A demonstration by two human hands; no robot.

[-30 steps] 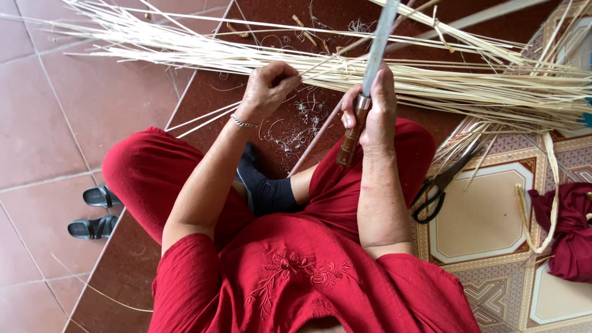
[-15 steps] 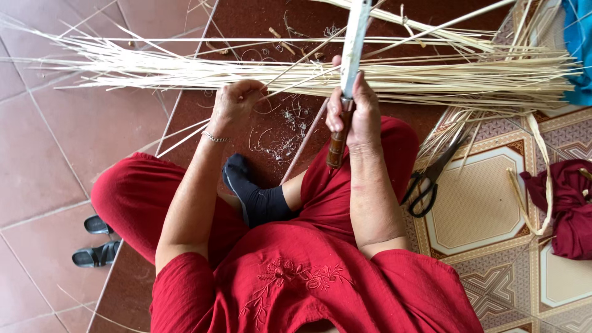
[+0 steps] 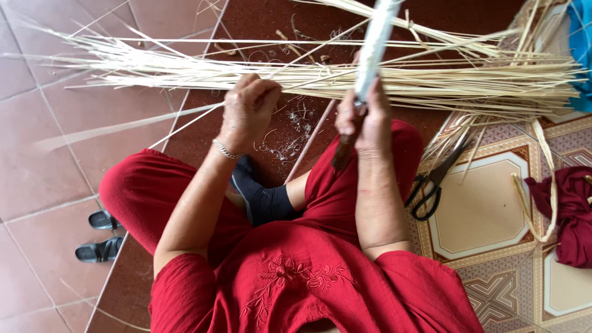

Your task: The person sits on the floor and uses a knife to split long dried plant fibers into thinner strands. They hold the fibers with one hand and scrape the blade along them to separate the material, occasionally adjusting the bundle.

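I sit cross-legged on the floor in red clothes. My right hand [image 3: 369, 120] grips a long knife [image 3: 373, 46] by its brown wooden handle, blade pointing up and away from me. My left hand [image 3: 248, 110] is closed around thin pale bamboo strips [image 3: 185, 117] that trail off to the left. A wide bundle of bamboo strips [image 3: 382, 77] lies across the floor just beyond both hands. Fine shavings [image 3: 287, 132] lie scattered between my hands.
Black scissors [image 3: 431, 185] lie on the patterned tiles right of my knee. A dark red cloth [image 3: 570, 213] is bunched at the right edge, with blue fabric [image 3: 579, 49] above it. A pair of black sandals [image 3: 102, 237] sits at the left by my leg.
The view has shifted, so hands and bundle sit lower in the frame. My left hand has pulled its strips nearer; the knife stays upright in my right hand.
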